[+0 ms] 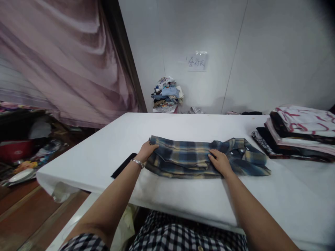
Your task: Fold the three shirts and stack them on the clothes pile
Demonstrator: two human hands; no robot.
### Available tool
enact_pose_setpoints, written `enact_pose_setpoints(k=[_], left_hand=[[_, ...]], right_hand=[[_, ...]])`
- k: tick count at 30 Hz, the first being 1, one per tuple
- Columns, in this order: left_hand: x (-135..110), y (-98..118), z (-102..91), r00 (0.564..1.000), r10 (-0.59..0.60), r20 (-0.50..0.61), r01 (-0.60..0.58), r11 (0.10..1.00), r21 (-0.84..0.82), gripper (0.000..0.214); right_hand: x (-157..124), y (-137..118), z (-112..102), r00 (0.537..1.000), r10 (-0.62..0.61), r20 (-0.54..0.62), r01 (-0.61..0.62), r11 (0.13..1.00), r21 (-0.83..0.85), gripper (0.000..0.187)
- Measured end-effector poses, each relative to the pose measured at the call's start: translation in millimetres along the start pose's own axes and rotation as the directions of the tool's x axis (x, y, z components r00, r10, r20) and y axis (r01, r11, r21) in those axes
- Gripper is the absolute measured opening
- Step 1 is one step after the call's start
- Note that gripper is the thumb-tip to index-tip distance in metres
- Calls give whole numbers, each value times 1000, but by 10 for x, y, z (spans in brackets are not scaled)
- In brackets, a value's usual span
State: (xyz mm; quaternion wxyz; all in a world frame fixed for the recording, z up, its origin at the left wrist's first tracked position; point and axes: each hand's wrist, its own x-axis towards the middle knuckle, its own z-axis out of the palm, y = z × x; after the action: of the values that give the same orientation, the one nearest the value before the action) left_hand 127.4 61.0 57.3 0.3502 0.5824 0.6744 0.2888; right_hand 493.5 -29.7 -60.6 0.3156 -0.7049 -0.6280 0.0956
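Note:
A plaid shirt in blue, dark and yellow checks lies folded into a long strip on the white table. Its collar end, with light buttons, points to the right. At the left end, my left hand has its fingers closed on the edge of the cloth, the thumb on top. My right hand rests flat across the middle of the shirt with fingers stretched out, close to the collar part. Just left of my left forearm lies a dark flat object, partly hidden by the arm.
A stack of folded clothes stands at the table's right. Behind the white table there is a clothes pile by the wall. A paper sign hangs above. At the left are a pink curtain and items on the floor.

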Motion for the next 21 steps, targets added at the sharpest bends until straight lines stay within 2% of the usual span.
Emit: enact_pose_setpoints(k=[2,4,6,7,8,9,12,14,16,18,19,21], left_hand=[[-38,265,119,996,77,48,-76,997,-23,36],[-100,554,346,975,148,166,-138,988,-69,48],[-185,803,622,905,231,358,-186,970,-156,58],[-229,888,753,868,274,415,-220,960,-175,60],[-268,938,866,849,310,428,-265,950,-163,60],[-296,949,956,853,339,397,-316,941,-125,58],[-293,769,1079,896,419,148,-438,889,135,52],[-231,559,1085,922,382,60,-384,885,262,57],[-158,376,1091,968,248,43,-249,917,313,65],[-106,274,1126,989,115,94,-137,949,284,67],[-91,255,1149,988,87,124,-117,958,261,61],[-73,265,1173,983,77,169,-112,971,210,43]], right_hand=[[10,-3,-16,999,45,-30,-41,991,129,38],[18,5,-46,991,116,-72,-89,947,307,40],[23,32,-84,974,193,-120,-112,867,486,45],[26,52,-103,962,230,-146,-110,820,562,48],[28,74,-119,949,266,-168,-104,770,630,51],[31,94,-131,934,306,-185,-98,716,691,54],[44,127,-139,890,416,-185,-80,543,836,54],[56,108,-131,879,448,-166,-67,459,886,50],[67,63,-137,874,461,-155,-52,406,912,47],[75,23,-182,870,465,-162,-30,378,925,45],[76,18,-225,867,463,-183,-12,386,922,45],[69,59,-355,844,457,-281,39,471,882,43]])
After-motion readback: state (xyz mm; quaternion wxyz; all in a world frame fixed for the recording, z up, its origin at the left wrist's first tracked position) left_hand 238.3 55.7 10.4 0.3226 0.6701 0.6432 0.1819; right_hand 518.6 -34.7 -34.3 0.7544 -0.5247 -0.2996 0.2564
